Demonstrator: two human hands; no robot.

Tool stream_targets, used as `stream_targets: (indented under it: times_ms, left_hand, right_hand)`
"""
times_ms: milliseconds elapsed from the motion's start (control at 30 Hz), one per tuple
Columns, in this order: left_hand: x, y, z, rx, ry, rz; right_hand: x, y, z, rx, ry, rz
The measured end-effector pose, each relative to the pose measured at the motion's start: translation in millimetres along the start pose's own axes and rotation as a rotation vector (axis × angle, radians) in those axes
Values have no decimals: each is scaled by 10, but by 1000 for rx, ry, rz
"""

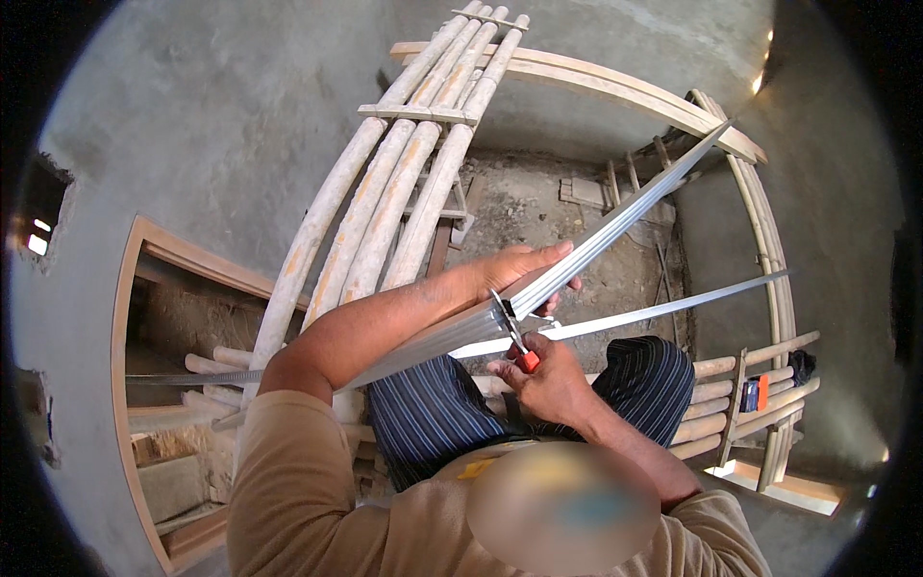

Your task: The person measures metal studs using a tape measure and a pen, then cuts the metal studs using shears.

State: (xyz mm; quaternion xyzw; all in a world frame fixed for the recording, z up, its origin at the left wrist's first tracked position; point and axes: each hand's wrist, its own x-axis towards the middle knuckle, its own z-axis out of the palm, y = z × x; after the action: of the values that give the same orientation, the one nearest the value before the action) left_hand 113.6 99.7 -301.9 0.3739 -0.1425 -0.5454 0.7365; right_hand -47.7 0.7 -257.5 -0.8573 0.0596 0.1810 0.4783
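A long silver ribbed metal channel (615,226) runs slantwise across my lap, from the lower left to the upper right. My left hand (519,271) is closed around it near the middle, thumb along its upper face. In my right hand (553,385) are red-handled metal snips (529,360), their blades lying across the channel just below my left hand. How far the blades bite into the metal cannot be made out. Beneath, a second thin silver strip (663,308) passes behind the snips and stretches right. My knees (644,380) in striped dark cloth are under the work.
Pale round poles (385,192) form a raised scaffold on the left, with cross slats. Planks (615,87) span the far side, and more poles (711,404) lie beside me at right, holding a blue and orange box (755,392). A rubble-strewn floor (519,197) lies far below. Grey walls surround it.
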Motion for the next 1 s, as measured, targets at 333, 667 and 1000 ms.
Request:
stream_targets:
  times_ms: [333, 667, 1000]
  left_hand:
    - [9, -18, -67, 180, 47, -20]
    - [-47, -142, -176, 177, 86, -77]
    - [-104, -122, -484, 311, 221, -125]
  right_hand:
    - [17, -36, -28, 57, -58, -28]
    - [-75, 251, 197, 224, -79, -62]
    - [56, 811, 13, 1145, 31, -33]
